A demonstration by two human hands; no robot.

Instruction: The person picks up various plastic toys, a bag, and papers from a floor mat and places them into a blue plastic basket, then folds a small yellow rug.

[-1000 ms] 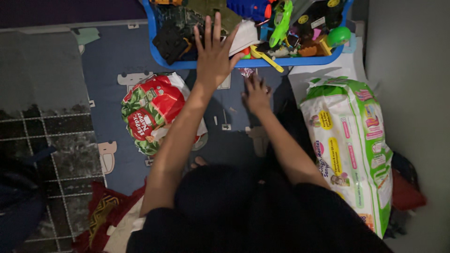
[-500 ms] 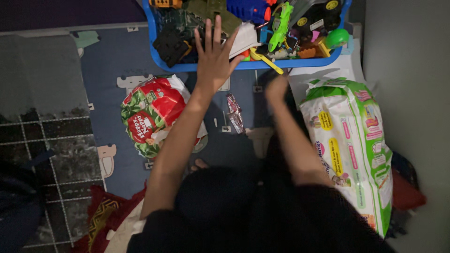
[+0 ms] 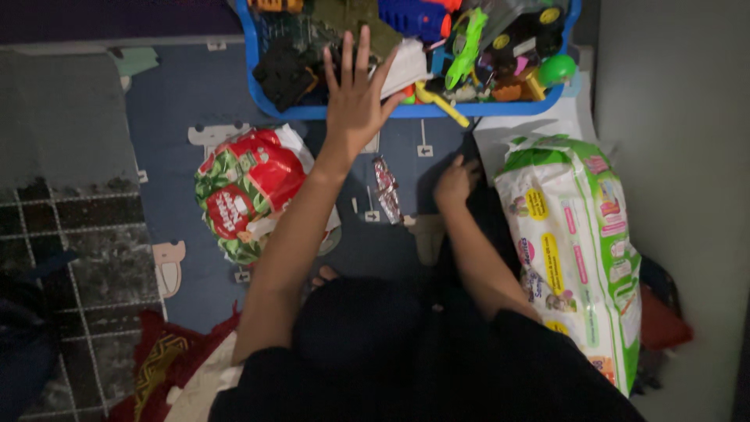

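Note:
My left hand [image 3: 355,98] is stretched out flat with its fingers spread, pressed against the near rim of a blue plastic bin [image 3: 251,55] full of toys. A small crinkled foil wrapper [image 3: 386,190] lies on the blue play mat [image 3: 172,101] between my two arms. My right hand [image 3: 455,182] rests low on the mat beside the wrapper, fingers loosely curled and holding nothing. It is close to a tall white and green pack of nappies [image 3: 570,242].
A red and green plastic pack [image 3: 246,191] lies on the mat left of my left arm. Dark tiled floor [image 3: 86,242] lies to the left, a grey wall [image 3: 680,141] on the right. Red cloth [image 3: 168,363] is bunched at the bottom left.
My right hand let go of the foil wrapper, which now lies on the mat. The hand swung right toward the nappy pack, then dropped lower. My left hand stayed on the bin.

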